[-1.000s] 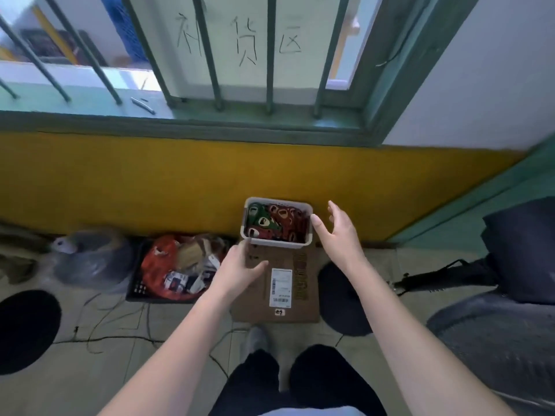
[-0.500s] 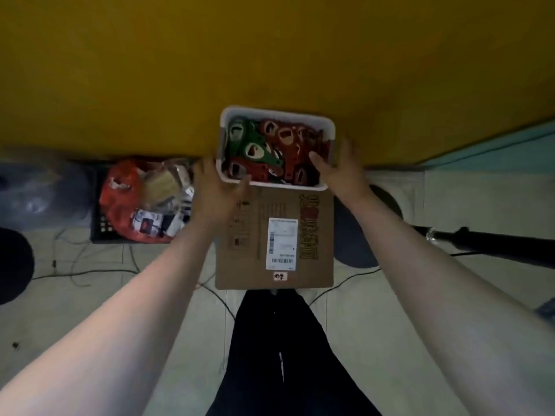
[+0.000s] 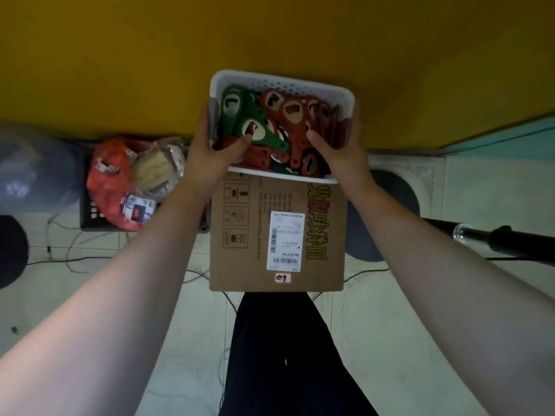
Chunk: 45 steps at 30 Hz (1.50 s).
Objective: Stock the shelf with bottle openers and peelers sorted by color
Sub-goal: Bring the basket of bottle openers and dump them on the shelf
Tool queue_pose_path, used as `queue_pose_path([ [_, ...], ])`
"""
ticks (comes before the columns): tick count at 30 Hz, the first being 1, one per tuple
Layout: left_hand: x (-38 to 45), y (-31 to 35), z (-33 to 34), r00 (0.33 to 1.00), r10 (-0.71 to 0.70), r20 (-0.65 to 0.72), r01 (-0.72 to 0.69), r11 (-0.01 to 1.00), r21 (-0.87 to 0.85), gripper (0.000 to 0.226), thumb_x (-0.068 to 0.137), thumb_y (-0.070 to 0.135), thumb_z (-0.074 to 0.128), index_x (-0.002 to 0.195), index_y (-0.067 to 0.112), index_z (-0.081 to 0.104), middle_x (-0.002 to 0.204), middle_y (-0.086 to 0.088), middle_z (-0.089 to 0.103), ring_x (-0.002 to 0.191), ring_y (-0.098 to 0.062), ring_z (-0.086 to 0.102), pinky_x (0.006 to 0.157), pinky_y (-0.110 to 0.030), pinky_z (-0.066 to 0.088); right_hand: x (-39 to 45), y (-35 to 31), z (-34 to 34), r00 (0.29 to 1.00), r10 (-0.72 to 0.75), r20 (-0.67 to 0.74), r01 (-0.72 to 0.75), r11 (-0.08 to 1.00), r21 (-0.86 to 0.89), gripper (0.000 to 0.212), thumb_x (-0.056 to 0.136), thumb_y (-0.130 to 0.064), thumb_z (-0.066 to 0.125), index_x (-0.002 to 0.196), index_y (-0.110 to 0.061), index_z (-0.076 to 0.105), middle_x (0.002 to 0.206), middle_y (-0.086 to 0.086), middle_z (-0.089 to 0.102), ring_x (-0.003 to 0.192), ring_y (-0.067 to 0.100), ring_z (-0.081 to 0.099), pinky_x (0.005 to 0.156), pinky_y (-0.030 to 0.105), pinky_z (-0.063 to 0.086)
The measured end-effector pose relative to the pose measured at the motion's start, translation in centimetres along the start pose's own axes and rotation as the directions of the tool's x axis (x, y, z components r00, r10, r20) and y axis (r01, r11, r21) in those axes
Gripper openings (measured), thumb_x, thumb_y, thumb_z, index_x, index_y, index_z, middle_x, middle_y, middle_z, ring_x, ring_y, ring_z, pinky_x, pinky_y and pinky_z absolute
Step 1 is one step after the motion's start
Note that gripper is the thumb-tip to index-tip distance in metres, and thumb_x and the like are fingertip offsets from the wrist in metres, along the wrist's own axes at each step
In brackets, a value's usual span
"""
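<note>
Bottle openers (image 3: 288, 127), green at left and red at right, heaped in white perforated basket (image 3: 300, 85) at far end of cardboard box (image 3: 258, 235). Left hand (image 3: 210, 145) gripping basket's left wall, thumb curled over rim onto openers. Right hand (image 3: 336, 142) gripping right wall likewise. Orange bag (image 3: 111, 181) left of box; yellow wall (image 3: 120, 55) beyond.

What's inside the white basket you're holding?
The white basket holds green bottle openers on the left and red bottle openers filling the rest. Lower layers are covered; no peelers can be made out.
</note>
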<state>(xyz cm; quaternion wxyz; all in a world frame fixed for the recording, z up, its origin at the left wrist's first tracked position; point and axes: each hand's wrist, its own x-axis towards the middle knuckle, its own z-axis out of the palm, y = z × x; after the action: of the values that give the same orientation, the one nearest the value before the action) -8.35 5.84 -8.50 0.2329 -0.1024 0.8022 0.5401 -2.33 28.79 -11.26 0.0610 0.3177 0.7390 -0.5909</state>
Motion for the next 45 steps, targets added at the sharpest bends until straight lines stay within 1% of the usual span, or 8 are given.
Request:
queue_pose_path([
  [2,-1.1,0.5,-0.7,1.000,-0.001,0.017,0.001,1.000,-0.008,0.094,0.084,0.041,0.076,0.157,0.032,0.017,0.159,0.012,0.029,0.140,-0.007,0.033,0.105,-0.018,0.041,-1.2,-0.5,0.0,1.000,-0.004,0.010,0.004,1.000,0.005,0.118,0.073,-0.060,0.079,0.157,-0.037,0.000,0.159,-0.006,0.033,0.143,0.010,0.035,0.116,0.039,0.036],
  [5,-4.0,1.9,-1.8,1.000,-0.002,0.030,0.002,1.000,-0.011,0.091,0.085,0.038,0.076,0.156,0.037,0.019,0.158,0.015,0.029,0.137,0.000,0.031,0.096,-0.008,0.036,-3.9,-1.8,-0.8,1.000,0.000,0.017,-0.001,1.000,0.021,0.118,0.073,-0.057,0.080,0.157,-0.039,-0.001,0.157,-0.007,0.036,0.142,0.009,0.038,0.115,0.039,0.038],
  [13,-16.2,8.8,-6.4,0.999,-0.021,0.047,0.019,0.998,0.059,0.108,0.078,0.038,0.082,0.157,0.039,0.009,0.157,0.016,0.028,0.131,0.001,0.031,0.105,-0.025,0.030,-15.4,-11.2,-4.4,0.998,-0.032,0.048,0.035,0.998,-0.060,0.121,0.069,-0.057,0.080,0.154,-0.047,-0.004,0.160,-0.006,0.031,0.143,0.017,0.036,0.113,0.047,0.039],
  [25,-29.5,14.1,-15.2,0.893,0.308,0.328,-0.385,0.900,0.205,0.137,0.053,0.062,0.081,0.156,0.039,-0.007,0.146,0.019,0.032,0.132,0.012,0.031,0.113,-0.024,0.033,-37.1,-17.8,-5.8,0.975,-0.064,-0.213,0.038,0.991,-0.125,0.128,0.065,-0.054,0.085,0.154,-0.047,-0.006,0.160,-0.009,0.028,0.145,0.013,0.030,0.117,0.040,0.032],
  [29,-32.1,13.7,-16.4,0.808,0.367,0.462,-0.497,0.845,0.199,0.135,0.052,0.064,0.080,0.153,0.044,-0.007,0.147,0.012,0.034,0.133,0.008,0.035,0.109,-0.015,0.033,-43.5,-16.3,-4.7,0.927,-0.041,-0.374,0.012,0.997,-0.079,0.131,0.062,-0.045,0.090,0.156,-0.041,-0.001,0.155,-0.009,0.036,0.138,0.007,0.038,0.113,0.031,0.035],
  [33,-34.5,13.4,-15.5,0.702,0.386,0.598,-0.584,0.793,0.174,0.133,0.056,0.055,0.082,0.154,0.042,-0.007,0.143,0.015,0.033,0.121,0.027,0.032,0.091,0.008,0.029,-49.7,-13.4,-4.0,0.859,0.036,-0.512,-0.038,0.999,0.006,0.132,0.061,-0.045,0.091,0.155,-0.045,-0.002,0.151,-0.011,0.042,0.132,0.002,0.043,0.107,0.023,0.037],
  [39,-39.5,13.0,-10.3,0.463,0.371,0.805,-0.696,0.714,0.072,0.125,0.055,0.063,0.078,0.152,0.053,0.000,0.141,0.016,0.040,0.136,0.004,0.037,0.110,-0.030,0.041,-59.8,-7.6,-4.3,0.680,0.196,-0.706,-0.071,0.977,0.203,0.130,0.059,-0.047,0.091,0.154,-0.049,0.002,0.144,-0.017,0.046,0.132,0.000,0.044,0.104,0.017,0.035],
  [45,-46.8,11.5,-2.4,0.194,0.276,0.941,-0.799,0.601,-0.012,0.126,0.053,0.058,0.081,0.151,0.055,0.002,0.134,0.026,0.037,0.133,-0.005,0.044,0.108,-0.039,0.045,-69.5,-2.2,-5.6,0.439,0.339,-0.832,-0.005,0.927,0.376,0.126,0.063,-0.042,0.091,0.154,-0.047,0.004,0.139,-0.031,0.037,0.123,-0.025,0.034,0.094,-0.005,0.025],
])
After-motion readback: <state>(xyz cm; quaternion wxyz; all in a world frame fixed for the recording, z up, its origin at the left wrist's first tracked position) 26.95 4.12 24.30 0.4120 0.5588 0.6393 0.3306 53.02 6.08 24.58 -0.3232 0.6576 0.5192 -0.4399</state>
